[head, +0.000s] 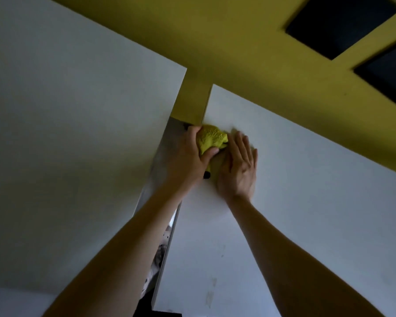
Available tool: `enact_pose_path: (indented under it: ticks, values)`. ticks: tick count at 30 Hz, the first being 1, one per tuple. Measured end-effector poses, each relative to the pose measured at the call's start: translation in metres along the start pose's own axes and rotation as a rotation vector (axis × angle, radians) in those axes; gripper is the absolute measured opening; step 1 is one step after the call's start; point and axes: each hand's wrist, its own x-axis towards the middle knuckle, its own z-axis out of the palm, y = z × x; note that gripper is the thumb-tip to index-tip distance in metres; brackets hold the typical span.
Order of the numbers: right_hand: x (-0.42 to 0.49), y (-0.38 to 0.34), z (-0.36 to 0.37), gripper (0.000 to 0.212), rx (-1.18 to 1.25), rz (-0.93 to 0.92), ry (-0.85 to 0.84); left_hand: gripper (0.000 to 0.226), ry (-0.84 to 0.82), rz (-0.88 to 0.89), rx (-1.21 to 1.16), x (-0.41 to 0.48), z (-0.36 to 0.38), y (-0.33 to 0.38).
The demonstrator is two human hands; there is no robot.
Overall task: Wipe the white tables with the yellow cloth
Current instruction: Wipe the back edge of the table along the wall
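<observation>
The yellow cloth [212,139] is bunched up at the far left corner of the right white table [306,202]. My left hand [190,159] grips the cloth, thumb curled over its near side. My right hand [238,168] lies just right of the cloth with fingers straight and spread, flat on the tabletop, fingertips beside the cloth. A second white table [66,122] fills the left half of the view. Part of the cloth is hidden under my left hand.
A narrow gap [167,216] separates the two tables, with patterned floor showing below. A yellow wall [249,53] runs behind both tables, with two dark openings [343,24] at the top right. A small dark object [206,175] sits under my left palm.
</observation>
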Motion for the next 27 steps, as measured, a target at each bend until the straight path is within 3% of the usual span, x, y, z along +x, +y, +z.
enact_pose_path:
  ticks: [6,14,21,27]
  values:
    - [0.006,0.003,0.004,0.052,-0.050,0.037,0.029,0.061,-0.014,-0.057,-0.061,0.096,0.024,0.017]
    - [0.004,-0.008,-0.005,0.060,-0.107,0.136,0.038,0.062,0.036,-0.033,-0.034,0.003,0.005,0.009]
    - [0.006,-0.008,-0.003,0.067,-0.175,0.212,0.030,0.058,-0.055,-0.153,-0.013,0.113,0.020,0.036]
    - [0.002,-0.004,-0.003,0.061,-0.202,0.194,0.016,0.065,0.055,-0.050,-0.030,-0.016,0.007,0.017]
